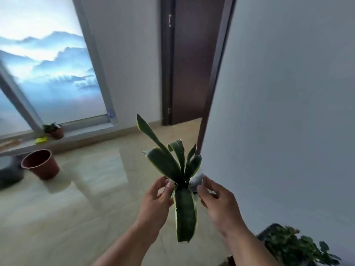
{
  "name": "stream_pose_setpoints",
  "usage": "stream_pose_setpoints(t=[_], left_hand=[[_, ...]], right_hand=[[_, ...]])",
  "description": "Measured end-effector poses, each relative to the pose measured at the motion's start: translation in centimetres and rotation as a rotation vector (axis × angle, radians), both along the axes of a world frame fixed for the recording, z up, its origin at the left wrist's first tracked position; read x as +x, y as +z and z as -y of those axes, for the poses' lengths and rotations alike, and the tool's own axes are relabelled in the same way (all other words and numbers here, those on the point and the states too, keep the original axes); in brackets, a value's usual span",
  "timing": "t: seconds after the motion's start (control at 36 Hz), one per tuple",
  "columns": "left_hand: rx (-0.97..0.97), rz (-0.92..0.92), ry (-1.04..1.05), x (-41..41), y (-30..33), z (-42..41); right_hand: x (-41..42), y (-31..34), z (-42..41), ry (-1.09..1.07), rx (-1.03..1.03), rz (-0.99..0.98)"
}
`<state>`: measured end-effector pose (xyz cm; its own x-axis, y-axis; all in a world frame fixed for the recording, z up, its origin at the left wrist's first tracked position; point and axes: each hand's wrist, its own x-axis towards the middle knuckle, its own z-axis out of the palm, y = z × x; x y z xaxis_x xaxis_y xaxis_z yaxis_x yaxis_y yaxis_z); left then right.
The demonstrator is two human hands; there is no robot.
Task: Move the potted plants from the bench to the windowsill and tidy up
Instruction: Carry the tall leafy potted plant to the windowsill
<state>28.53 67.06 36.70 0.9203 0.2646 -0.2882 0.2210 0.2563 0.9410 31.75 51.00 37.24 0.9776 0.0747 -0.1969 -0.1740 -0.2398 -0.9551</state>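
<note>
Head view shows both hands raised in front of the person, above a shiny tiled floor (92, 198). The left hand (156, 200) has its fingers curled and its thumb pressed on the left rim of a small white pot (197, 181). The right hand (217, 200) pinches the right side of the same pot between thumb and fingers. So both hands grip the pot together, and it is held in the air, not resting on anything.

In this pot grows a snake plant (172, 162) with stiff dark green leaves that have pale yellow edges. Most leaves point up and away; one broad leaf hangs down toward the camera, between the two wrists. The pot itself is mostly hidden by the fingers and leaves.

On the windowsill (80, 135) far left stands a small plant in a brown pot (54, 130), with a yellow object (41, 140) just beside it. An empty brown pot (41, 164) stands on the floor below. A leafy green plant (294, 244) is at bottom right.

No writing can be read anywhere.
</note>
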Motion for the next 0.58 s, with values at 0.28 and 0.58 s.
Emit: stream_pose_setpoints(t=[0.28,0.58], left_hand=[[-0.001,0.021,0.317,2.3,-2.1,-14.3],[0.042,0.023,0.551,11.7,-2.4,-26.2]], right_hand=[[6.5,-0.7,-15.7,0.259,0.081,-0.038],[19.3,-2.6,-29.6,0.477,0.207,-0.108]])
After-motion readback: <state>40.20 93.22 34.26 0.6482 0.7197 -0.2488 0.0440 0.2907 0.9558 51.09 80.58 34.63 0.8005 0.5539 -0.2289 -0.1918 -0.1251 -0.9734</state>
